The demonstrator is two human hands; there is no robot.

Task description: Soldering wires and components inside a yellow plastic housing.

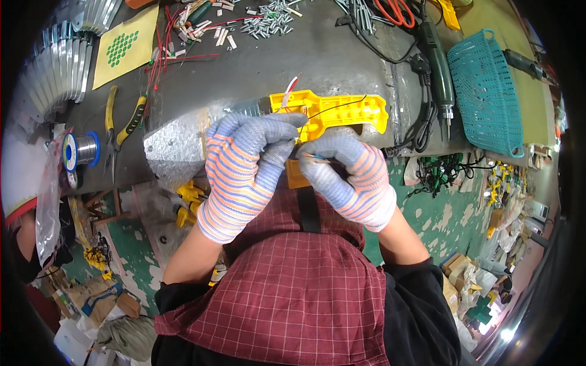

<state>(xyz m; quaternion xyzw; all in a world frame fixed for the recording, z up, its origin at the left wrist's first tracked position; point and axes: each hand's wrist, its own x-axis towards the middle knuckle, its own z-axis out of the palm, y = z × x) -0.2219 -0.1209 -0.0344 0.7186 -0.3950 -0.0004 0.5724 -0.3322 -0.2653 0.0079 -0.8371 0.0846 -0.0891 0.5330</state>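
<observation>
Both of my hands wear striped knit gloves and meet over the near edge of the dark workbench. My left hand (241,165) is closed, its thumb and fingers pinched together beside the yellow plastic housing (348,113); what they hold is hidden. In a pinch, my right hand (354,174) grips thin wires (318,159), whose ends show between thumb and forefinger. The housing lies with its ribbed hollow side up, and a thin dark wire crosses it. A red and a white wire (290,86) stick out at its left end. Left of it lies a piece in clear bubble wrap (175,146).
Pliers (125,125) and a solder spool (81,150) lie at left, near stacked metal blades (58,67). Loose screws (271,21) and red wires (160,52) are at the back. A corded power screwdriver (437,64) and a teal basket (486,91) stand at right.
</observation>
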